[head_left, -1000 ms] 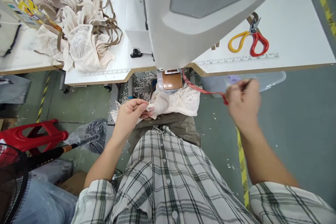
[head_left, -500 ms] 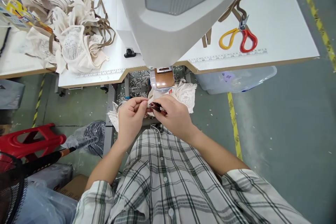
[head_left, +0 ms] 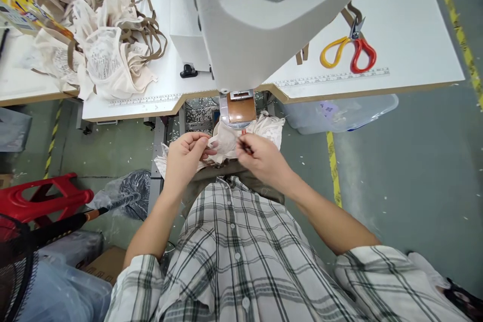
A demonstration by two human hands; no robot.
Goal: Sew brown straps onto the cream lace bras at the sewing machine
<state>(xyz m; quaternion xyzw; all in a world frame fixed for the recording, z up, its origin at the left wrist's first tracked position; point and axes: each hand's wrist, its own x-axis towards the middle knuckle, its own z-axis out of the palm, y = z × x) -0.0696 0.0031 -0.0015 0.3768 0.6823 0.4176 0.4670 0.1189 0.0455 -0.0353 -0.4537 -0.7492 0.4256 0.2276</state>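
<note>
Cloth, lace, plastic and laminate at the sewing station

Soft cream cloth with lace panels is seen in the garment (head_left: 230, 138) pinched by the left hand (head_left: 184, 153) and right hand (head_left: 262, 158). A smooth, matt white laminate is shown on the table (head_left: 415, 35), with a raw wood-coloured front edge. Glossy red and yellow plastic handles are borne by the scissors (head_left: 349, 53). The sewing machine (head_left: 264, 15) is cased in smooth pale plastic.
</note>
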